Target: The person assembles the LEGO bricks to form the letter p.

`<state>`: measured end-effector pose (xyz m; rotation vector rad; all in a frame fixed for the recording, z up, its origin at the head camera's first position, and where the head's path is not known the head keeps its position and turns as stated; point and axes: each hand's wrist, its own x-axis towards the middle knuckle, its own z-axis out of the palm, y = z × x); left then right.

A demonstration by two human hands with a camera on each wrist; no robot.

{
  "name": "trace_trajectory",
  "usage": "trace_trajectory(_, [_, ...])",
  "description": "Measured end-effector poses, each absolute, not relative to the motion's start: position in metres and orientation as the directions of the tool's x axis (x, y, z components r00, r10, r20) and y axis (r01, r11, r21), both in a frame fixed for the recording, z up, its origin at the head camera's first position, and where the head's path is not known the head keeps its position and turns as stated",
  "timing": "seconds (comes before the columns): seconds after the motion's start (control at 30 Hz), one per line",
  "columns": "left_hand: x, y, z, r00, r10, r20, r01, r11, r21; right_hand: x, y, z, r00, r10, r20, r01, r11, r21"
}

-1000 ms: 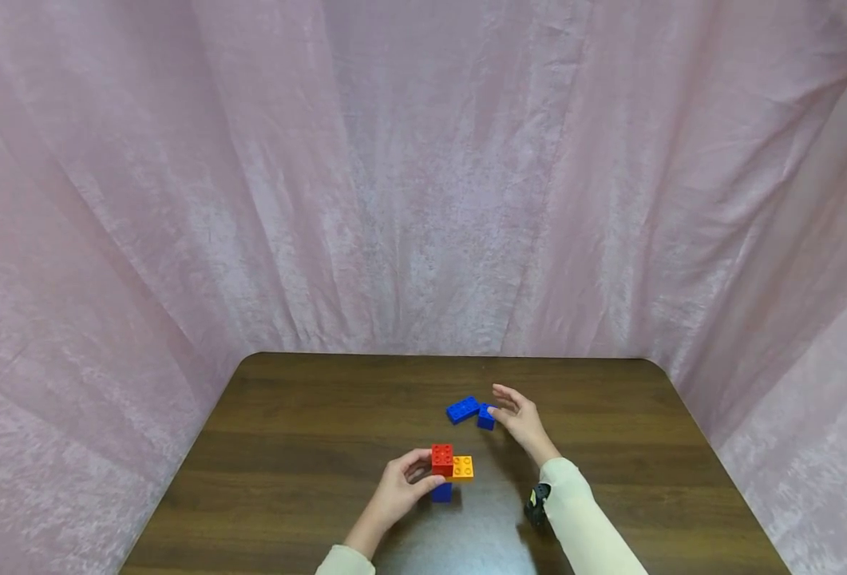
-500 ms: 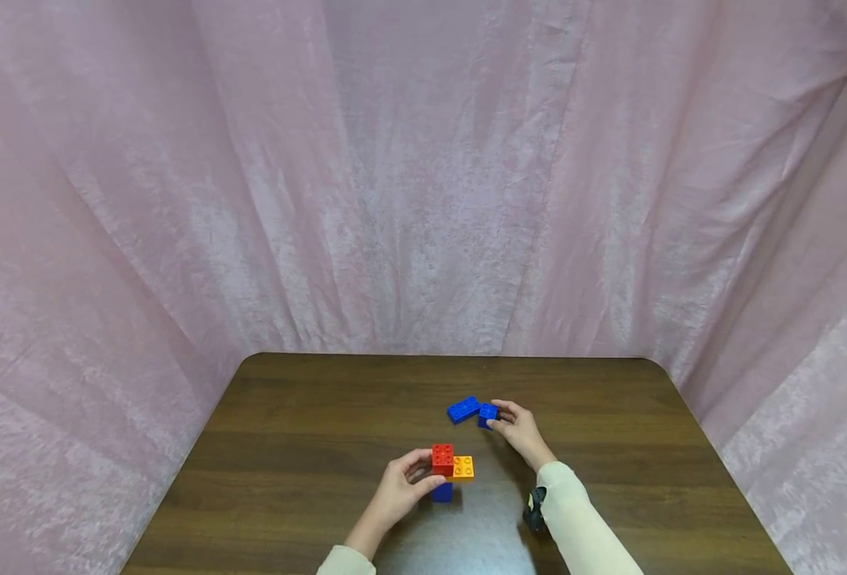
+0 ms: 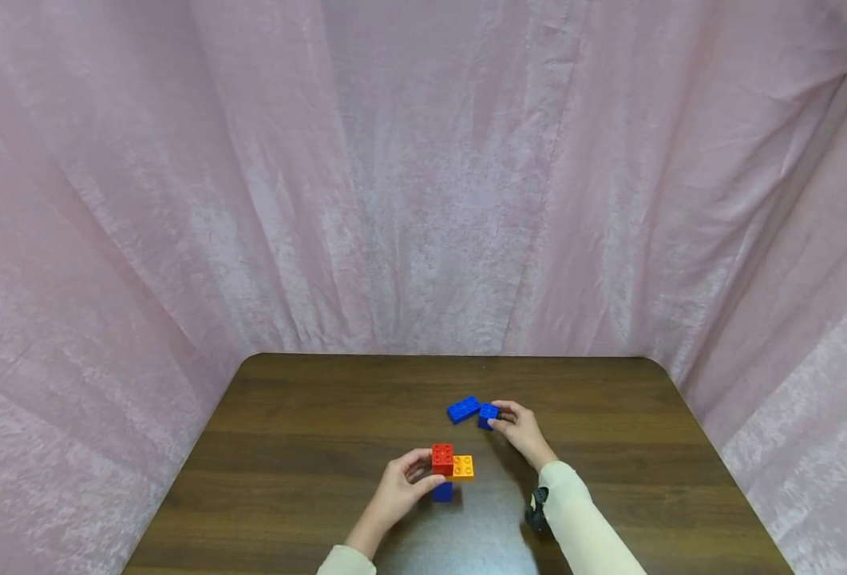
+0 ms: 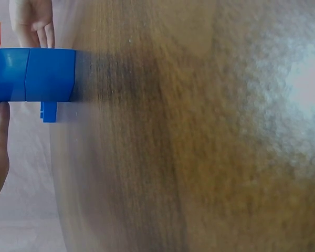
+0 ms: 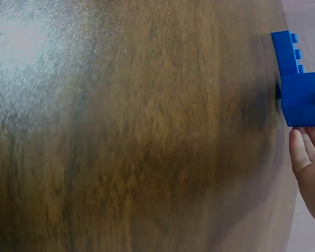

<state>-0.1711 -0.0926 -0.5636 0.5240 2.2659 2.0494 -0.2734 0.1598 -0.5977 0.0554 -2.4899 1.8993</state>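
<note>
A toy brick stack stands near the table's front, with a red brick on top, an orange brick jutting to the right under it, and blue bricks at the bottom. My left hand grips this stack from the left, fingers behind and thumb in front. Farther back, my right hand pinches a square blue brick between thumb and fingers. Right beside that one lies a longer flat blue brick, its studs facing up. The right wrist view shows the thumb on the square brick's side.
The brown wooden table has rounded far corners. A pink curtain hangs behind it and along both sides. A black strap device sits at the right wrist.
My right hand's raised fingers have come down and closed around the square blue brick. The left hand and its stack have stayed in place.
</note>
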Motion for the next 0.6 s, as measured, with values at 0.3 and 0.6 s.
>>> trace_trajectory(0.3, [-0.168, -0.093, -0.556, -0.942, 0.279, 0.186, 0.214, 0.074, 0.974, -0.27, 0.164, -0.591, -0.996, -0.047, 0.073, -0.083, 0.282, -0.956])
trace_trajectory(0.6, [-0.171, -0.094, -0.558, -0.942, 0.293, 0.164, 0.196, 0.082, 0.977, -0.261, 0.173, -0.576, -0.988, -0.12, 0.099, -0.127, 0.253, -0.959])
